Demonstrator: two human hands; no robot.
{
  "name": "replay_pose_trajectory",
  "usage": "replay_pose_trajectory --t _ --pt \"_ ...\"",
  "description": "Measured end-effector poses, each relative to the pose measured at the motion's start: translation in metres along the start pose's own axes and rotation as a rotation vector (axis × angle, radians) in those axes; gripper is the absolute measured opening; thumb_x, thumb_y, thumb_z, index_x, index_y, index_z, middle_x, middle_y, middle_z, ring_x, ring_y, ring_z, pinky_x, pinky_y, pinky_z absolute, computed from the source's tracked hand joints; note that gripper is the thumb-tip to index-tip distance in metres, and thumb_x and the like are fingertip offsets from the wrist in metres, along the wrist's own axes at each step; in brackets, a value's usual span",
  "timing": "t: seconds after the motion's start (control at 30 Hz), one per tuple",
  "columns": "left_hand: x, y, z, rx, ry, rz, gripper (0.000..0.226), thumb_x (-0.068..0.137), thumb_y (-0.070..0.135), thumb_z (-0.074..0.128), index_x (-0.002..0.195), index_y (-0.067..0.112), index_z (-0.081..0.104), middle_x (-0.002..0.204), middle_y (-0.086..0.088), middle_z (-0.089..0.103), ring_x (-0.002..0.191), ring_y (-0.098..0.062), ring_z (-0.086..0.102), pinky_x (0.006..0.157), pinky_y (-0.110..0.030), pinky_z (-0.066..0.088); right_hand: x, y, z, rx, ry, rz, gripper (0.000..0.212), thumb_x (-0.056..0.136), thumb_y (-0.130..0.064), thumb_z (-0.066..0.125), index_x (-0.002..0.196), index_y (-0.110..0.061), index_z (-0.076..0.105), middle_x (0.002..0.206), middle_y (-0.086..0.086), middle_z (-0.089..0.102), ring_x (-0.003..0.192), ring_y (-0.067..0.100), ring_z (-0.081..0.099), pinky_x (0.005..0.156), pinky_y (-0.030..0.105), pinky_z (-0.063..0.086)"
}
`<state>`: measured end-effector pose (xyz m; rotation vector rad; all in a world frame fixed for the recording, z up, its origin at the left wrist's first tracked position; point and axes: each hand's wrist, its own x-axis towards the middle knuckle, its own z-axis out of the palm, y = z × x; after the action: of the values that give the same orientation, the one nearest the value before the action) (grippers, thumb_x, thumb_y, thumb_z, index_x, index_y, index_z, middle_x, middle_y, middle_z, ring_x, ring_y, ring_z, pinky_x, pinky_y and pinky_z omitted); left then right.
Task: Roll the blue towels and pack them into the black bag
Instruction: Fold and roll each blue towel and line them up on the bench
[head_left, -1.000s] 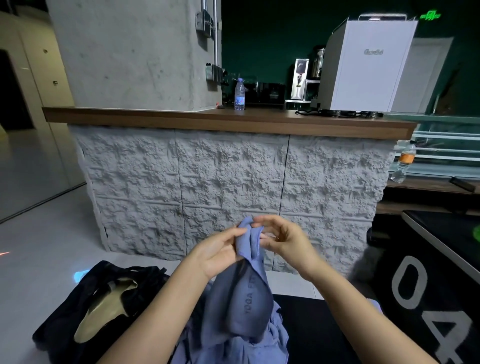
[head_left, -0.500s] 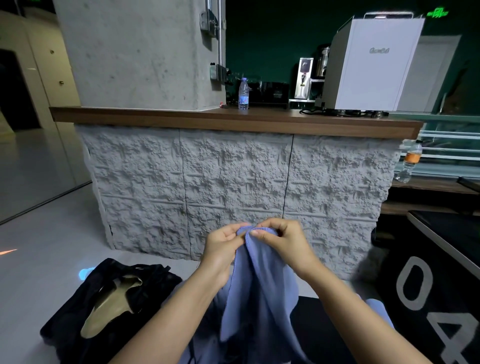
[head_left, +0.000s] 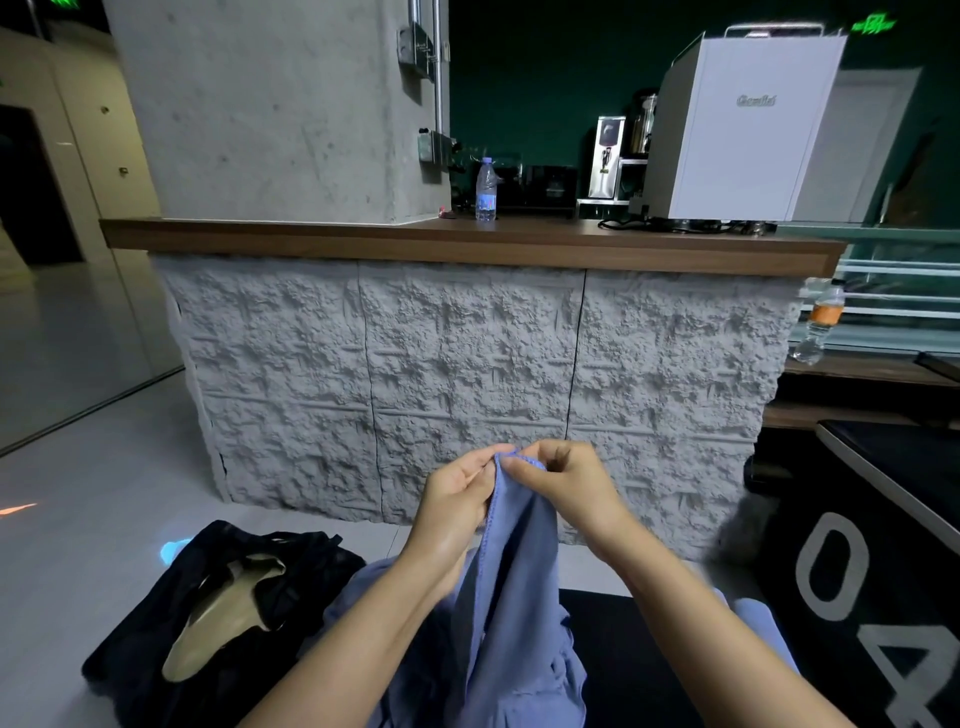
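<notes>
Head view. The lower end of the blue towel (head_left: 514, 571) runs out of frame at the bottom. More blue cloth bunches beneath the forearms, number of pieces unclear. Black bag (head_left: 301, 566) lies slumped on the floor at the person's left, with a tan patch showing in it that I cannot identify. Against a second ago, the printed lettering on the cloth no longer faces out. The hands sit about where they were half a second back. Left hand (head_left: 457, 499) and right hand (head_left: 571, 483) both pinch the towel's top hem, fingertips nearly touching. The cloth hangs down between the wrists, right of the bag.
</notes>
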<state>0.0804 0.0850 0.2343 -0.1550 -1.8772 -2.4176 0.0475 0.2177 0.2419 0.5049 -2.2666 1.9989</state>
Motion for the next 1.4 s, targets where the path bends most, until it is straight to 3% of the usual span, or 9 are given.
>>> replay_pose_trajectory --t 0.13,0.37,0.53,0.73,0.93,1.03,1.13,1.3,1.4 --pt "0.002 -0.003 -0.007 0.09 -0.059 0.027 0.022 0.094 0.026 0.056 0.112 0.018 0.065 0.106 -0.002 0.072 0.098 -0.015 0.065 0.089 -0.028 0.047 0.002 0.004 -0.002 -0.068 -0.011 -0.064 0.022 0.082 -0.01 0.071 0.062 -0.014 0.064 0.052 -0.009 0.054 0.052 0.004 0.045 0.054 0.019 0.035" --pt "0.036 0.012 -0.022 0.209 -0.024 0.095 0.018 0.094 0.005 0.05 0.093 0.016 0.065 0.091 -0.001 0.071 0.084 -0.01 0.064 0.073 -0.019 0.049 -0.004 0.021 -0.011 -0.079 -0.183 -0.093 0.021 0.085 -0.022 0.07 0.07 -0.012 0.059 0.056 -0.001 0.044 0.057 0.011 0.035 0.054 0.023 0.027" --pt "0.079 0.042 -0.053 0.361 0.067 0.131 0.021 0.095 0.006 0.049 0.09 0.02 0.064 0.1 0.002 0.067 0.098 -0.008 0.06 0.084 -0.023 0.046 -0.026 0.061 -0.032 -0.74 -0.396 -0.175 0.026 0.074 -0.05 0.072 0.069 -0.03 0.056 0.069 -0.013 0.036 0.068 -0.004 0.037 0.067 0.013 0.027" --pt "0.108 0.055 -0.097 0.528 0.169 0.205 0.025 0.094 0.0 0.047 0.089 0.019 0.063 0.101 0.0 0.064 0.099 -0.01 0.055 0.083 -0.015 0.039 -0.04 0.104 -0.084 -1.221 -0.406 -0.286 0.058 0.076 -0.081 0.043 0.077 -0.024 0.056 0.075 -0.015 0.045 0.082 0.006 0.036 0.075 0.028 0.023" --pt "0.106 0.034 -0.141 0.636 0.189 0.177 0.017 0.093 -0.002 0.049 0.099 0.006 0.062 0.096 -0.013 0.064 0.082 -0.014 0.057 0.068 -0.01 0.043 -0.022 0.106 -0.12 -1.107 -0.088 -0.269 0.041 0.09 -0.062 0.041 0.076 -0.028 0.06 0.124 -0.022 0.047 0.106 0.01 0.038 0.084 0.032 0.037" --pt "0.103 0.018 -0.155 0.647 0.208 0.136 0.017 0.091 -0.002 0.052 0.09 0.012 0.062 0.092 -0.016 0.065 0.084 -0.02 0.056 0.073 -0.026 0.043 -0.007 0.098 -0.119 -0.826 0.154 -0.158 0.024 0.083 -0.041 0.065 0.072 -0.02 0.069 0.102 -0.022 0.06 0.096 0.012 0.045 0.081 0.027 0.037" --pt "0.097 0.011 -0.16 0.645 0.242 0.15 0.017 0.09 -0.005 0.054 0.088 0.011 0.061 0.083 -0.009 0.063 0.074 -0.015 0.054 0.065 -0.014 0.041 0.006 0.078 -0.112 -0.581 0.285 -0.082 0.012 0.076 -0.017 0.077 0.073 -0.024 0.069 0.074 -0.01 0.065 0.073 0.007 0.055 0.067 0.026 0.039" --pt "0.085 0.015 -0.158 0.525 0.272 0.175 0.024 0.091 -0.003 0.053 0.079 0.017 0.061 0.077 -0.002 0.06 0.072 -0.011 0.051 0.072 -0.022 0.04 0.022 0.064 -0.112 -0.842 0.29 -0.035 0.016 0.078 -0.023 0.076 0.091 -0.022 0.067 0.079 0.0 0.06 0.083 0.02 0.05 0.069 0.031 0.038" --pt "0.073 0.023 -0.168 0.331 0.212 0.078 0.017 0.093 0.003 0.051 0.086 0.012 0.062 0.078 -0.001 0.063 0.071 -0.009 0.057 0.07 -0.019 0.047 0.017 0.057 -0.12 -0.285 0.095 0.078 0.033 0.079 -0.03 0.075 0.078 0.0 0.061 0.074 0.007 0.059 0.074 0.017 0.053 0.067 0.028 0.041"
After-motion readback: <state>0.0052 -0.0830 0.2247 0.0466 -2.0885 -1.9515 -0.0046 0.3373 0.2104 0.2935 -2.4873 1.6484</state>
